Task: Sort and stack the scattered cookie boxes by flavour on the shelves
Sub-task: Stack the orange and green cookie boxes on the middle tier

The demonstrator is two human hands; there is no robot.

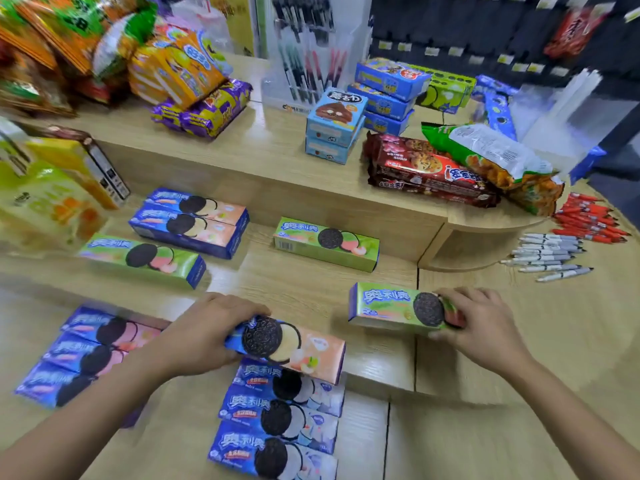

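My left hand (204, 332) grips the blue end of a peach-coloured cookie box (304, 351), held over a row of three blue-and-white boxes (280, 417). My right hand (481, 323) holds the right end of a green cookie box (391, 306) on the wooden shelf. Two more green boxes lie further back, one at the left (142, 258) and one in the middle (327, 242). A stack of two peach boxes (194, 221) sits between them. Three blue-and-pink boxes (86, 355) lie at the lower left.
The raised wooden shelf (263, 157) carries light blue snack boxes (334, 126), red and green biscuit packs (450, 168) and purple packs (207, 109). Red and white pens (568, 237) lie at the right. Yellow boxes (62, 188) stand at the left.
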